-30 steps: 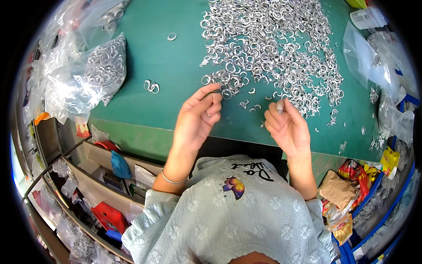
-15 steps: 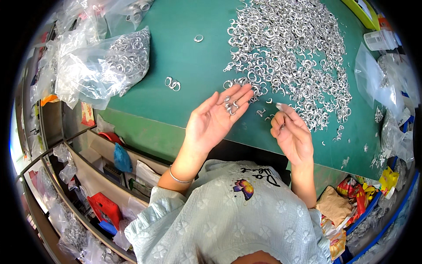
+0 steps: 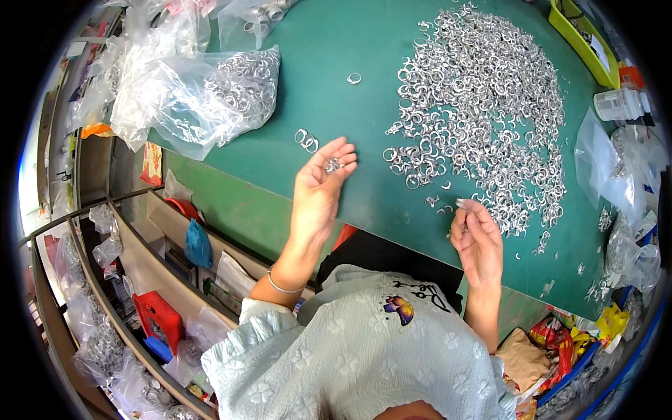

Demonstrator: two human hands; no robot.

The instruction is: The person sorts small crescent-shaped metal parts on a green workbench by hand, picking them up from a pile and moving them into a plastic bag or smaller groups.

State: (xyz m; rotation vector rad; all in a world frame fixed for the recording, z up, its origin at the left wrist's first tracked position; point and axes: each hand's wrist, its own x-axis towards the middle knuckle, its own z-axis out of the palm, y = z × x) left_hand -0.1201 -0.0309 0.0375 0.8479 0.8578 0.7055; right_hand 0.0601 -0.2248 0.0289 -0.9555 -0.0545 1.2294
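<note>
My left hand [image 3: 316, 187] is palm up with its fingers curled in, cupping a few silver rings [image 3: 333, 165]. It is over the green table near two linked-looking silver rings [image 3: 306, 140] that lie on the surface. A single ring [image 3: 354, 79] lies farther back. My right hand [image 3: 479, 241] is at the near side of a large heap of silver rings [image 3: 483, 105], its thumb and fingers pressed together. Whatever may be in that pinch is too small to make out. Several small ring pieces [image 3: 439, 204] lie just left of its fingertips.
A clear plastic bag of rings [image 3: 241, 91] stands on the left of the green table [image 3: 336, 112]. At the right are a yellow-green tray [image 3: 584, 42], a white jar [image 3: 619, 104] and plastic bags [image 3: 626, 182]. Below left, drawers hold a red basket [image 3: 157, 316] and a blue bag [image 3: 198, 243].
My left hand has moved left, away from the heap, and its fingers have curled around the rings that lay on its open fingers. My right hand remains pinched near the heap. The view has shifted slightly.
</note>
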